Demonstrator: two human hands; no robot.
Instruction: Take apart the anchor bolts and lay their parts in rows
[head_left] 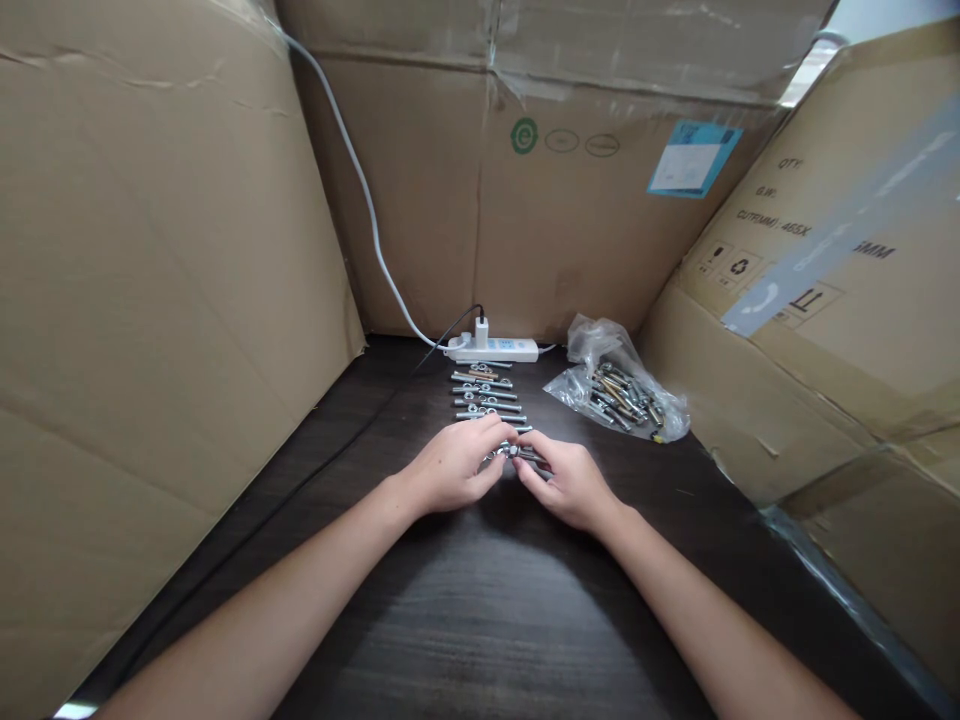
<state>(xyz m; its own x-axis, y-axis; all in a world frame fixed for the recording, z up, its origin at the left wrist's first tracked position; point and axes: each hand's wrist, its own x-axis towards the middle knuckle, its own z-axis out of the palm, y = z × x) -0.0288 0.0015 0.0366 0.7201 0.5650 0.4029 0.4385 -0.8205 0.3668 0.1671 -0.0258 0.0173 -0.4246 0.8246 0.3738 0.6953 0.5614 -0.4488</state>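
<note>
My left hand [459, 466] curls in from the left, its thumb and fingers closed at a small shiny metal nut [513, 451]. My right hand [571, 482] meets it from the right, with thumb and index finger pinched on a metal bolt [531, 456]. The fingers cover part of both pieces. Just beyond my hands, several silver bolts [501, 406] lie crosswise in a column on the dark table. Small rings and nuts [471, 396] sit among them. The nearest part of this column is hidden behind my fingers.
A white power strip [495, 350] with a plugged-in charger [481, 329] stands behind the bolts. At the right lies a clear plastic bag [585, 385] of mixed metal fasteners. A black cable [322, 465] crosses the table [450, 620] at left. Cardboard walls [420, 200] enclose three sides.
</note>
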